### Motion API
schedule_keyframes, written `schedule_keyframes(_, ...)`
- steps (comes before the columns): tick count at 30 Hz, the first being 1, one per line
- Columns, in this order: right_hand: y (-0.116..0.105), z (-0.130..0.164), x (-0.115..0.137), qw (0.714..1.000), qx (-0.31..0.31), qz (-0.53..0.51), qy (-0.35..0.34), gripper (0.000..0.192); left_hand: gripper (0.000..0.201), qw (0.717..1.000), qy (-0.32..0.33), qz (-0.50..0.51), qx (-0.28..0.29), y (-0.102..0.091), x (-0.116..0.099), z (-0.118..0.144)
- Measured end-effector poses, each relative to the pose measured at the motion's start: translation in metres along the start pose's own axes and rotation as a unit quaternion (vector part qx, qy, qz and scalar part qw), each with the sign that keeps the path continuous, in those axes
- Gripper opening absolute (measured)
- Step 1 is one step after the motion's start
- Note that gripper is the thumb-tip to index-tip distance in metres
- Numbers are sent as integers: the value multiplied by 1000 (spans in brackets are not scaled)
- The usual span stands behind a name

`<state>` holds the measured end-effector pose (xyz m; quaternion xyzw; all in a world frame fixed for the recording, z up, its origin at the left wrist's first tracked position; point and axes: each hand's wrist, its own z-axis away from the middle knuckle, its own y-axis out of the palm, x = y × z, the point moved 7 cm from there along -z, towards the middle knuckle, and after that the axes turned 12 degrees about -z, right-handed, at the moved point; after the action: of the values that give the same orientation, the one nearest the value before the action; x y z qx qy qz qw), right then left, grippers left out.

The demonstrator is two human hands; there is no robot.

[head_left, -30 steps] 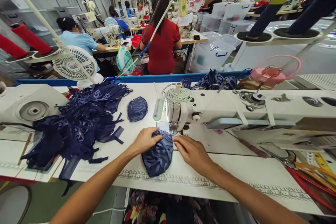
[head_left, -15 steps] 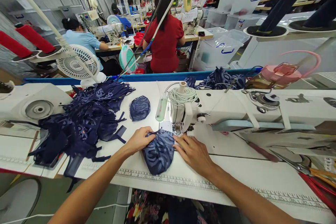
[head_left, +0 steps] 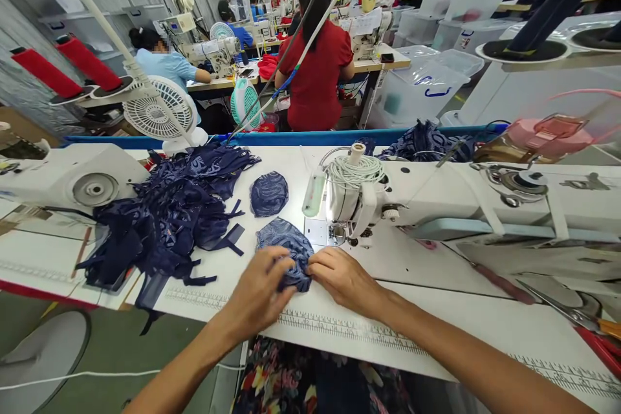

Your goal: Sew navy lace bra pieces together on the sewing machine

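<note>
A navy patterned fabric piece (head_left: 286,236), rounded and gathered, lies on the white machine table just left of the sewing machine's needle area (head_left: 337,233). My left hand (head_left: 262,288) rests over its lower left part, thumb and fingers apart. At its lower right edge, my right hand (head_left: 342,278) is closed, fingertips pinching the cloth. My fingers hide part of the lower edge. A second rounded piece of the same cloth (head_left: 269,194) lies flat behind it, apart from both hands.
A heap of navy fabric pieces and straps (head_left: 179,207) covers the table's left side. At right lie scissors (head_left: 557,304) and a dark-handled tool (head_left: 504,283). A ruler tape (head_left: 339,326) runs along the front edge. A white fan (head_left: 160,110) stands behind; people sew beyond.
The fabric piece has moved left, away from the presser foot, and turned. My left hand has shifted from its upper left edge to its lower side, fingers spreading. The camera view has swung slightly left.
</note>
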<state>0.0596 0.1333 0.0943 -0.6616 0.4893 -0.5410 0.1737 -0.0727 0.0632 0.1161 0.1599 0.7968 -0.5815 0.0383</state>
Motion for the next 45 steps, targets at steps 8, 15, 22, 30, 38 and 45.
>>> schedule_keyframes(8, -13, -4, -20, 992, -39, -109, 43, 22, 59, 998, 57, 1, 39, 31, 16, -2)
schedule_keyframes(15, -14, 2, 2, 997, -70, 8, 4, 44, 25, 997, 5, -81, -3, 26, 1, -12)
schedule_keyframes(22, -5, 12, 11, 992, -45, 89, -73, 16, 67, 977, 21, -212, 28, 37, -28, 0)
schedule_keyframes(30, -8, 28, 9, 982, -9, 178, -56, 20, 27, 993, 90, -78, 11, 40, -38, -22)
schedule_keyframes(38, -22, 35, -6, 987, -42, 155, 14, 18, 47, 994, 82, -71, 31, 65, -26, -50)
schedule_keyframes(45, -28, 37, -21, 978, -67, 181, 84, 29, 33, 995, 86, -44, 33, 76, -14, -84)
